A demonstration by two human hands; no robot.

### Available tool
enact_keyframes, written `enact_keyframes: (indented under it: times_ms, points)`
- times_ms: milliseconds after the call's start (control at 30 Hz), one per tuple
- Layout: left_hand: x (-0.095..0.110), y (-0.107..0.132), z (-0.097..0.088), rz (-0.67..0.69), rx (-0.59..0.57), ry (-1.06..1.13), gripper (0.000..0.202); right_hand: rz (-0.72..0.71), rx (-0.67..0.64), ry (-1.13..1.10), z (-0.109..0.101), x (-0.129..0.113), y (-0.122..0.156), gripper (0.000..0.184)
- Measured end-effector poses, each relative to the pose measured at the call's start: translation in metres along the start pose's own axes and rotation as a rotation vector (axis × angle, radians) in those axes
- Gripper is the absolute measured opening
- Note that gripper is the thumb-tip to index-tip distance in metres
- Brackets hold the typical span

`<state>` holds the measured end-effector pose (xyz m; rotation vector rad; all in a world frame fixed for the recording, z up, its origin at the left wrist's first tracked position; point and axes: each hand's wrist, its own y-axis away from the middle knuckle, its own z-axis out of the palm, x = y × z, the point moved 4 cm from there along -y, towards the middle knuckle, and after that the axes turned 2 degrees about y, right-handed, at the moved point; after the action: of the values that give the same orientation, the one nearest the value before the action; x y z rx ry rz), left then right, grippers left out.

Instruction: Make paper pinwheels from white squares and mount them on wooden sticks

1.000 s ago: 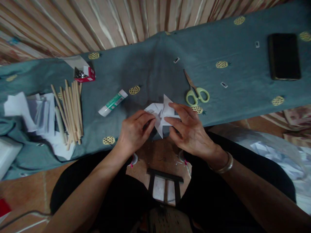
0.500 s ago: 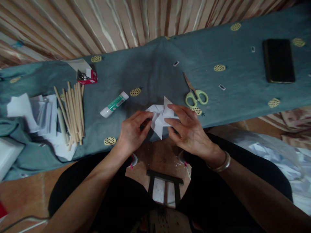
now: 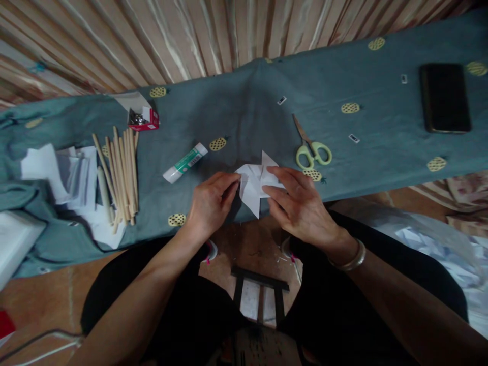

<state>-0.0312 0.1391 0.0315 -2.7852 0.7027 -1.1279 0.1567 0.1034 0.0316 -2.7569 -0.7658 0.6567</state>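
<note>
A white folded paper pinwheel [image 3: 251, 185] with pointed corners lies between my hands at the near edge of the cloth-covered table. My left hand [image 3: 213, 203] pinches its left edge between thumb and fingertips. With the fingers spread over its right side, my right hand [image 3: 299, 203] holds the paper between thumb and fingers; part of that side is hidden. Scissors [image 3: 311, 150] with green handles rest just beyond my right hand. A glue stick [image 3: 185, 162] with a green label lies beyond my left hand.
Wooden sticks [image 3: 122, 175] lie at the left beside cut white paper [image 3: 82, 178]. Behind them stands an open red box [image 3: 147, 122] of small metal pieces. A black phone [image 3: 446, 97] lies at the far right. Below the table's right edge sits a clear plastic bag [image 3: 430, 244] of white folded paper.
The left part of the pinwheel, creased and raised before, now looks flatter under my left fingertips. The whole view has shifted slightly, with things appearing a little further right.
</note>
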Motion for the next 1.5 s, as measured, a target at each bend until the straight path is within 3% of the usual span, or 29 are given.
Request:
enact_keyframes:
  times_ms: [233, 567, 833, 1300, 1500]
  points:
    - [0.005, 0.002, 0.002, -0.001, -0.005, 0.026, 0.030, -0.011, 0.009, 0.027, 0.000, -0.001, 0.000, 0.021]
    - [0.012, -0.001, 0.007, 0.105, 0.021, -0.059, 0.009, -0.026, 0.017, 0.072, -0.001, -0.002, 0.000, 0.020]
    - [0.023, -0.006, 0.011, 0.238, 0.028, -0.243, 0.014, -0.043, 0.041, 0.088, 0.001, -0.001, 0.001, 0.019]
    - [0.027, -0.010, 0.017, 0.255, 0.020, -0.221, 0.014, -0.042, 0.044, 0.067, 0.000, 0.000, 0.000, 0.019]
    - [0.026, -0.010, 0.013, 0.228, 0.024, -0.239, 0.007, 0.041, 0.006, 0.006, 0.001, 0.001, 0.000, 0.019]
